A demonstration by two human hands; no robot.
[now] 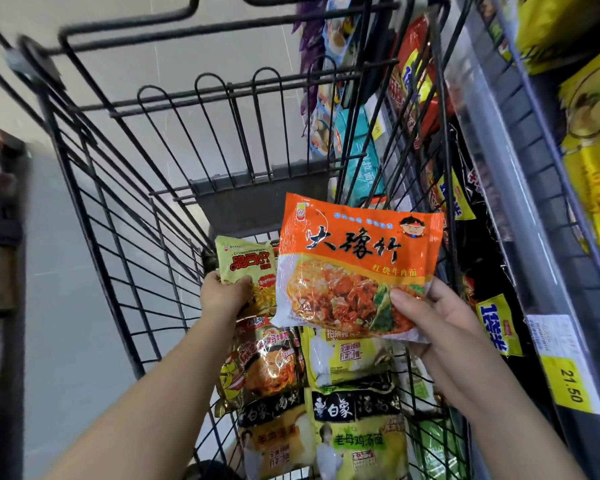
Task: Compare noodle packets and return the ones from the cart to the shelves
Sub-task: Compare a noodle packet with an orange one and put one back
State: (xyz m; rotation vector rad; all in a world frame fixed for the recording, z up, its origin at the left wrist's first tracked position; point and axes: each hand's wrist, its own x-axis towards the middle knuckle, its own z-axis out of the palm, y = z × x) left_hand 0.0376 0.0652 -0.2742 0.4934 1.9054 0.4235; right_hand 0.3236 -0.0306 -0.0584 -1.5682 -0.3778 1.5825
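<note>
My right hand (440, 323) grips the lower right corner of an orange noodle packet (357, 258) with black characters, held flat above the cart. My left hand (222, 296) holds a small yellow-green noodle packet (246, 268) by its lower left edge, just left of the orange one. Both packets hover over the black wire shopping cart (125, 202). Below them in the cart lie several more packets: a red and gold one (267, 362), a yellow and white one (350, 355), and yellow and black ones (357, 431).
Shelves (499, 174) run along the right side, close against the cart, stocked with red, black and yellow noodle packs (589, 188). A yellow price tag reading 21.50 (572, 379) sits on the shelf edge. Grey floor (66, 306) lies to the left of the cart.
</note>
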